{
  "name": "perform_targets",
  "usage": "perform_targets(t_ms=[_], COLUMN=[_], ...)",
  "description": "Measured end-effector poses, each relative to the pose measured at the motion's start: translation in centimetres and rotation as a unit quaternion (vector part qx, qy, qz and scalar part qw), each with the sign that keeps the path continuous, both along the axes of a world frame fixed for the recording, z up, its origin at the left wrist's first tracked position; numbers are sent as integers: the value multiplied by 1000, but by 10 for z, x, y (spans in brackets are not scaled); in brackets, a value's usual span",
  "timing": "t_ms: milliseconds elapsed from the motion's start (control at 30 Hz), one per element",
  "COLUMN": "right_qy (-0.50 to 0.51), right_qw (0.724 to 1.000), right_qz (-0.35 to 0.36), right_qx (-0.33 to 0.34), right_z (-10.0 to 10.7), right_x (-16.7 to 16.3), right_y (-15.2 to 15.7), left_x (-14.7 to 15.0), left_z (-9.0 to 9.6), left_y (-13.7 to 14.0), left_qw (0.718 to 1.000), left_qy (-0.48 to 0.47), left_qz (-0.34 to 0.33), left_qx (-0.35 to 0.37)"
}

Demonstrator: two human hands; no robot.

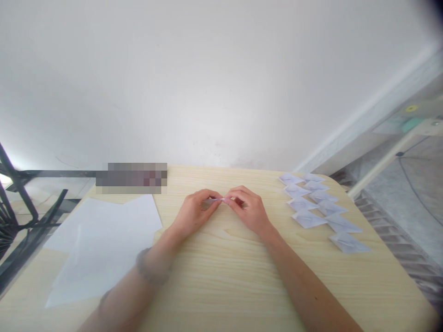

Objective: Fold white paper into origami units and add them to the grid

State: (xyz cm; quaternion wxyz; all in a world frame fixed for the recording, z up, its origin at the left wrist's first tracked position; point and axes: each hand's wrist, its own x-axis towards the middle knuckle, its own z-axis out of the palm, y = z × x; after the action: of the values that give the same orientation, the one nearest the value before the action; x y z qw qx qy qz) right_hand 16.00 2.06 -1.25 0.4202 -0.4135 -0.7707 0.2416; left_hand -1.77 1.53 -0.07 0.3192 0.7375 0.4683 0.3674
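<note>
Between my two hands, over the middle of the table, is a small piece of folded white paper (218, 199), seen nearly edge-on. My left hand (196, 210) pinches it from the left with thumb and fingers. From the right, my right hand (247, 207) pinches its other end, so the fingertips of both hands almost meet. Most of the paper is hidden behind the fingers. Off to the right lie several folded white paper pieces (307, 219), pointed at the ends and set out in two slanting rows.
Loose white paper sheets (104, 244) overlap on the left of the wooden table (221, 286). A blurred-out dark object (131, 178) sits at the back left. Behind the table rises a white wall (214, 83). Black metal bars (20, 203) stand at the left edge.
</note>
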Motion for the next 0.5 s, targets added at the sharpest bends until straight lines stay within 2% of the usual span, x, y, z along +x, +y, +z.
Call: perform_targets(t_ms=[500], right_qy=[13], right_qw=[1000], right_qz=[-16], right_qx=[-5], right_z=[1], right_x=[0], right_y=[0], left_x=[0], left_z=[2], left_y=[-1], left_qw=[1000], left_qy=[5], left_qz=[4], left_qx=[-3])
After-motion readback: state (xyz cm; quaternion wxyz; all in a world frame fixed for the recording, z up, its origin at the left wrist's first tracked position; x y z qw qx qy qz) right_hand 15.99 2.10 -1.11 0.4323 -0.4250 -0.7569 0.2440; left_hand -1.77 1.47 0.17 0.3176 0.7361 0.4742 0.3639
